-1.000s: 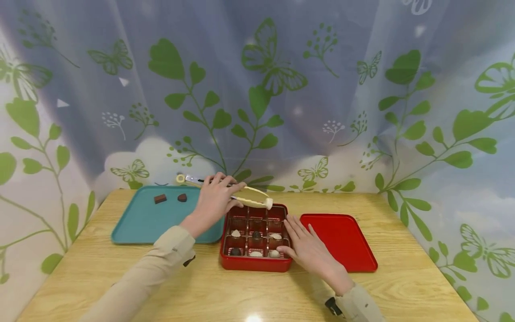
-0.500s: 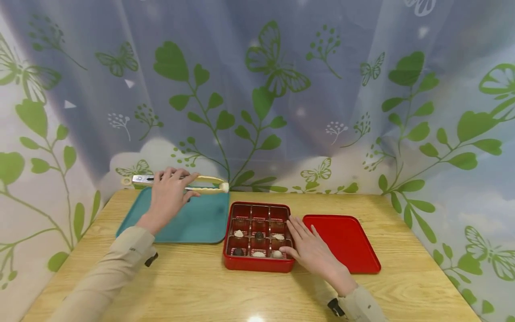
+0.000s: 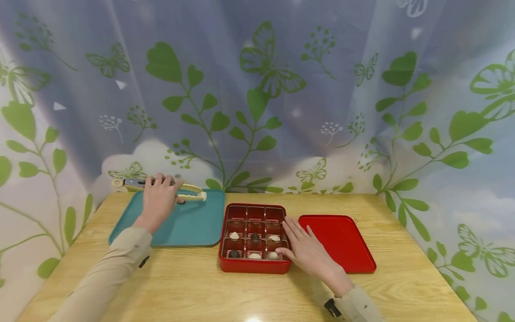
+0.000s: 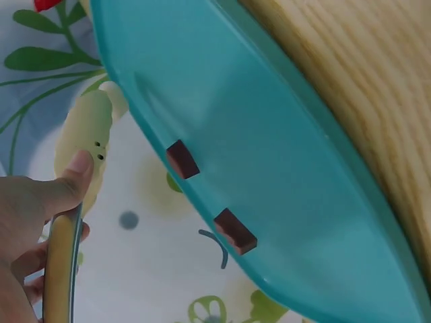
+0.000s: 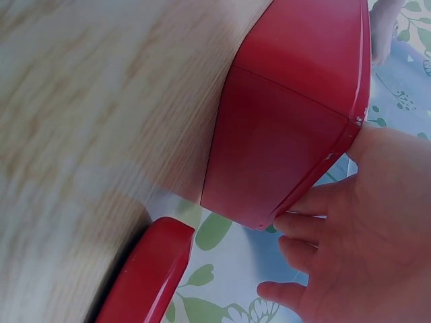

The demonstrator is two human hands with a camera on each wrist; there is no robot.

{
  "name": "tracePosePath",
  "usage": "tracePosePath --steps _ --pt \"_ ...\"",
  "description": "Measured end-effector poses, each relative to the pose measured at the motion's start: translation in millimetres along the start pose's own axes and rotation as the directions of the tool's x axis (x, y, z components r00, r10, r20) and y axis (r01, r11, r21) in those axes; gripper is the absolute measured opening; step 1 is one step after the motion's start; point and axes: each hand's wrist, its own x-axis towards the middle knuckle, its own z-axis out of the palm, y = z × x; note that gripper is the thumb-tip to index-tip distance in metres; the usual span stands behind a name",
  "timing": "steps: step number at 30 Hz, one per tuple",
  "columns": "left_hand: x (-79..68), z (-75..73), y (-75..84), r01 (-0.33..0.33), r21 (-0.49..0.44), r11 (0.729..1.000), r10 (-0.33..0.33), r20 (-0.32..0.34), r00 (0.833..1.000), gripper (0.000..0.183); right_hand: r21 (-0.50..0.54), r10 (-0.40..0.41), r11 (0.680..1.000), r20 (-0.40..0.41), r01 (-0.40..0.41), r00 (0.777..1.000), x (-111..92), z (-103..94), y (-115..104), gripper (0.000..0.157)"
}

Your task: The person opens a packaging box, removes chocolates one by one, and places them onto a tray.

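Observation:
My left hand (image 3: 158, 199) grips pale yellow tongs (image 3: 191, 192) above the back of the teal tray, its thumb pressed along one arm in the left wrist view. At the tips of the tongs shows a small whitish lump (image 4: 118, 101); I cannot tell whether it is a held piece. Two dark chocolates (image 4: 236, 231) lie on the tray near its far edge, mostly behind the hand in the head view. My right hand (image 3: 310, 250) rests with straight fingers along the right rim of a red box (image 3: 255, 267). White chocolates (image 3: 234, 235) and dark chocolates (image 3: 234, 254) sit in its middle and front compartments.
The teal tray (image 3: 189, 232) stands left of the box on a wooden table (image 3: 193, 286). A red lid (image 3: 342, 243) lies to the right, beside the right hand. Behind the table hangs a patterned curtain (image 3: 225, 89), close to its back edge.
My left hand has carried the tongs leftward from over the box's back corner to above the teal tray, and slightly lower in the last half second. The right hand has stayed at the box.

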Motion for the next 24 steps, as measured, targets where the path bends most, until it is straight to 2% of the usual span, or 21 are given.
tracePosePath --steps 4,7,12,14,18,21,24 --pt "7.0 7.1 -0.2 -0.011 -0.009 1.0 0.012 0.091 0.996 0.032 0.004 0.0 1.0 0.002 0.0 1.0 0.2 0.2 -0.5 0.082" --pt "11.0 9.8 2.1 -0.003 0.014 1.0 0.001 0.146 0.989 0.034 0.01 0.0 1.0 -0.001 0.0 1.0 0.1 -0.6 -0.7 0.082" --pt "9.1 13.1 3.6 0.019 0.037 0.999 -0.024 0.151 0.988 0.041 0.011 0.001 1.0 -0.002 -0.001 1.0 0.5 -0.5 -1.2 0.082" --pt "4.5 12.3 2.7 0.022 0.027 0.999 -0.025 0.123 0.992 0.048 0.011 -0.001 1.0 -0.001 0.001 1.0 1.0 0.5 -1.2 0.082" --pt "-7.8 5.2 1.7 0.02 0.003 1.0 -0.02 0.021 1.0 0.064 0.007 -0.002 1.0 0.003 0.002 1.0 1.4 1.3 -1.5 0.082" --pt "-16.0 -2.8 3.0 -0.002 0.006 1.0 0.002 -0.056 0.998 0.065 0.005 0.003 1.0 0.004 -0.003 1.0 0.2 0.1 -1.8 0.082" --pt "-22.2 -12.0 6.4 -0.028 0.007 1.0 0.029 -0.088 0.996 0.065 -0.001 0.008 1.0 -0.001 -0.008 1.0 -1.1 -2.0 -1.8 0.081"
